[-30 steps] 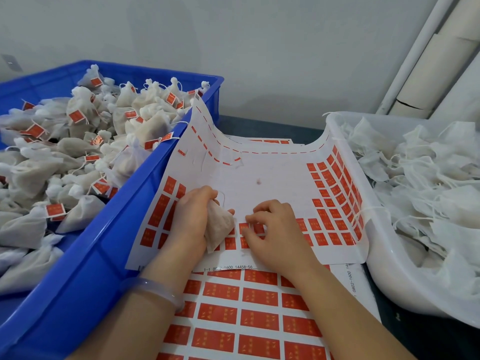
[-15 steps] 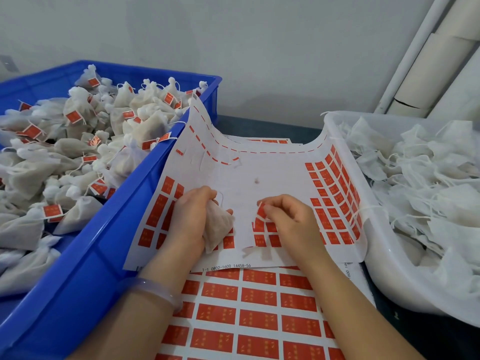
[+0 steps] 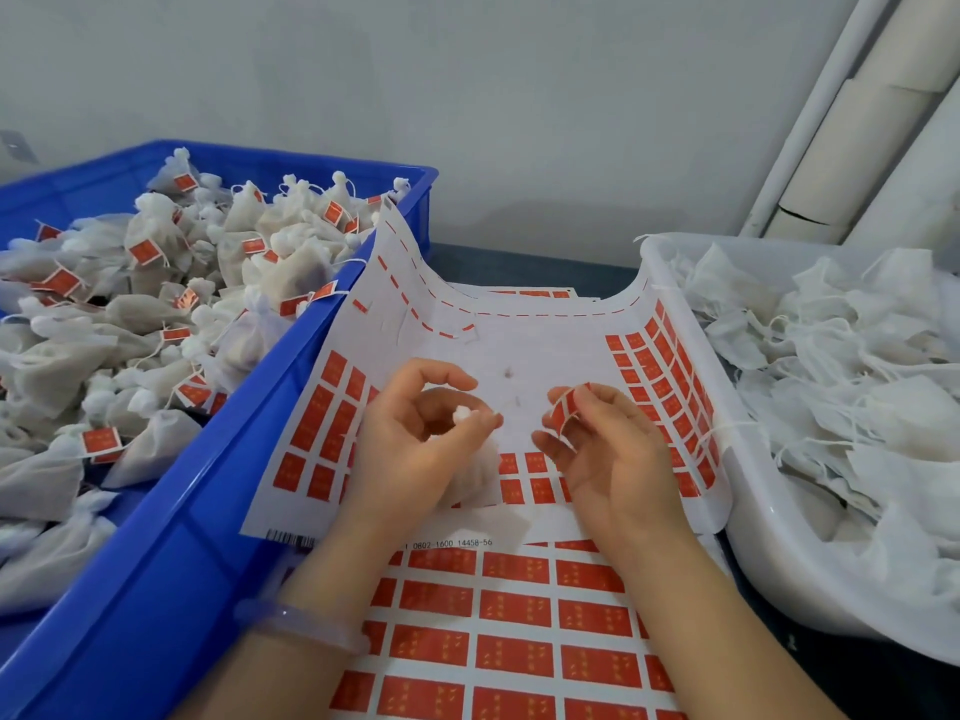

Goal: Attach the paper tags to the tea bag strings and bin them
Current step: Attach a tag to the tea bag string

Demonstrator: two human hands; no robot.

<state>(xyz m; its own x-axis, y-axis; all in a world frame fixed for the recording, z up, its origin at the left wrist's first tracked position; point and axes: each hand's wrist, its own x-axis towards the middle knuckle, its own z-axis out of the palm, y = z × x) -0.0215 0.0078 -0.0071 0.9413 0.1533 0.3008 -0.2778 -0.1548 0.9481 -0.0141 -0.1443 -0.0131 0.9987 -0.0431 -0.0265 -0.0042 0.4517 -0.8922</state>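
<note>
My left hand point(image 3: 415, 449) grips a white tea bag point(image 3: 475, 478), its knotted top poking out between thumb and fingers and its body hanging below the palm. My right hand point(image 3: 608, 454) pinches a red paper tag point(image 3: 566, 407) just peeled off, held a short way right of the bag's top. Both hands hover over a curled sheet of red tags point(image 3: 519, 356), mostly stripped in the middle. The bag's string is too thin to make out.
A blue bin point(image 3: 171, 537) at the left holds several tagged tea bags. A white tub point(image 3: 769, 553) at the right holds several untagged bags. A fuller tag sheet point(image 3: 509, 636) lies under my wrists. White pipes stand at the back right.
My right hand peeled a red tag off the sheet and lifted it. My left hand rose and turned, bringing the tea bag's top up toward the tag.
</note>
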